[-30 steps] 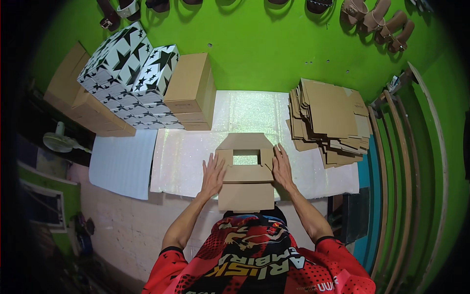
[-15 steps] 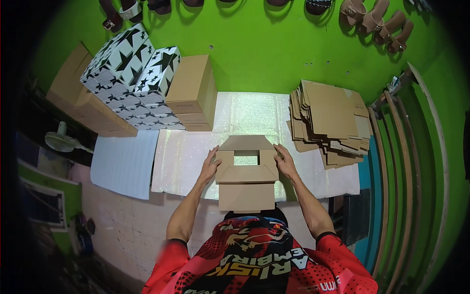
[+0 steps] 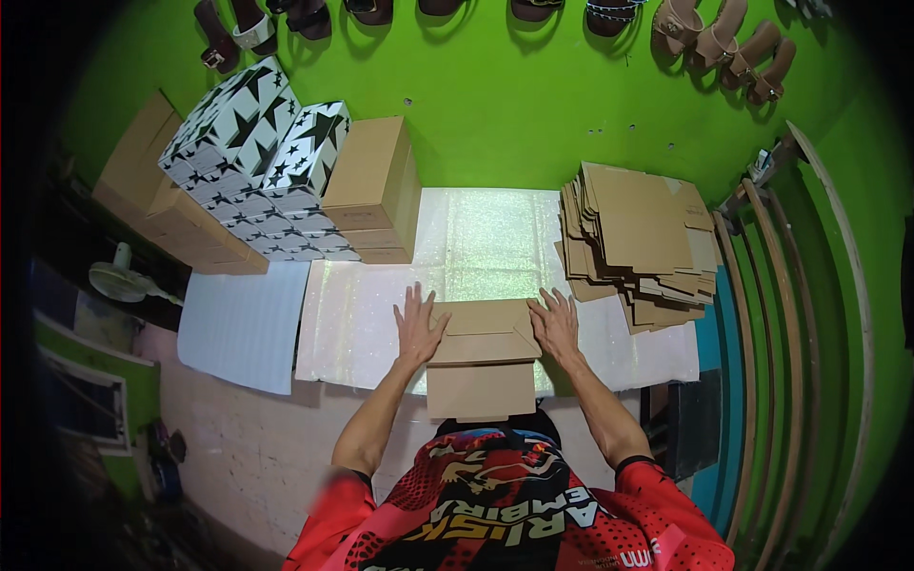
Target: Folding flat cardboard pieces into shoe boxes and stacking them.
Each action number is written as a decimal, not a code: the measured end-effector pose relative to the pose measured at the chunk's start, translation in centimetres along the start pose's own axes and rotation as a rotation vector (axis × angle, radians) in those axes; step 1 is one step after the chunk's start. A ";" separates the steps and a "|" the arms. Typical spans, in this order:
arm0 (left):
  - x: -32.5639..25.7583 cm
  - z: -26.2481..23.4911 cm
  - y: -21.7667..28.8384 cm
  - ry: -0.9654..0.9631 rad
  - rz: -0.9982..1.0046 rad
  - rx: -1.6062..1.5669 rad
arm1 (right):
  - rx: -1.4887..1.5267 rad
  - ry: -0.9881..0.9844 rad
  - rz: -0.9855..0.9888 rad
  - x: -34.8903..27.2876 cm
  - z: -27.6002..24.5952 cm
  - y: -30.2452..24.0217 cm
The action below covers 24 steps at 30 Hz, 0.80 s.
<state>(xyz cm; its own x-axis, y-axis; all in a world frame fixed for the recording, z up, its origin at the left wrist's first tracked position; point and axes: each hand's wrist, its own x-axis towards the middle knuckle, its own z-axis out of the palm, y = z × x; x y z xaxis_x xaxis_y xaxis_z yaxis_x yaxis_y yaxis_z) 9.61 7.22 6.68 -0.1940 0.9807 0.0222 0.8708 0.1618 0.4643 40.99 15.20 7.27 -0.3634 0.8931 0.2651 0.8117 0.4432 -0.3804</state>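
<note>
Far left, mid frame: white fan [image 3: 119,278] on dark ledge, partly in shadow. Just right of it, white foam sheet [image 3: 246,325] flat on the floor, lower-left of centre.

Upper left: stack of black-and-white star-print boxes [image 3: 255,162], w/ plain brown cartons [image 3: 167,209] behind and under them on the left. Brown closed carton stack [image 3: 373,190] touching the star boxes' right side.

Top edge: row of sandals [image 3: 733,43] hung on green wall [image 3: 505,105], left to right across frame.

Centre: glittery pale mat [image 3: 476,238] on floor. On its near edge, cardboard box [image 3: 481,357], flaps folded down, closed top facing up, directly in front of person's torso, centre-low in frame.

L hand [image 3: 419,328]: flat, fingers spread apart, palm down on box's left top edge; not gripping, pressing only. R hand [image 3: 554,324]: same, open and splayed, palm down on box's right top edge, fingers pointing up-frame. Both forearms come in from lower edge; red printed shirt [image 3: 505,504] at bottom.

Right of centre: tall uneven pile of flat cardboard blanks [image 3: 638,238] on mat's right end, near R hand but apart.

Far right: curved wooden strips [image 3: 781,333] leaning along wall, upper right to lower right.
</note>
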 end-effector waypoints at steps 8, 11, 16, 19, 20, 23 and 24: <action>-1.1 2.0 -0.5 -0.013 0.097 0.119 | 0.082 -0.262 -0.245 0.8 5.3 -11.5; -0.7 1.5 -0.3 -0.038 0.099 0.143 | 0.008 -0.307 -0.161 1.2 5.6 -10.5; -1.1 1.5 0.7 0.061 0.120 0.202 | -0.174 -0.201 0.071 -0.3 2.7 -4.9; -1.2 1.4 2.7 -0.026 0.132 0.222 | -0.113 -0.204 -0.025 -0.1 4.3 -6.8; -1.4 1.7 2.7 -0.025 0.200 0.203 | -0.093 -0.247 -0.095 -0.1 4.7 -8.1; -2.2 1.7 1.9 -0.053 0.232 0.150 | 0.054 -0.231 -0.212 -0.6 5.1 -9.4; -1.9 1.5 1.4 -0.062 0.239 0.122 | -0.046 -0.281 -0.246 -0.3 4.7 -8.4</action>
<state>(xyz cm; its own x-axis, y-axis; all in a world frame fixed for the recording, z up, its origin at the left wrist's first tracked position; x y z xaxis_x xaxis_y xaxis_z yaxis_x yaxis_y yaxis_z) 11.89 5.72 5.96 0.0484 0.9969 0.0622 0.9374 -0.0668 0.3419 32.13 11.61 6.24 -0.6565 0.7492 0.0881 0.7016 0.6493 -0.2936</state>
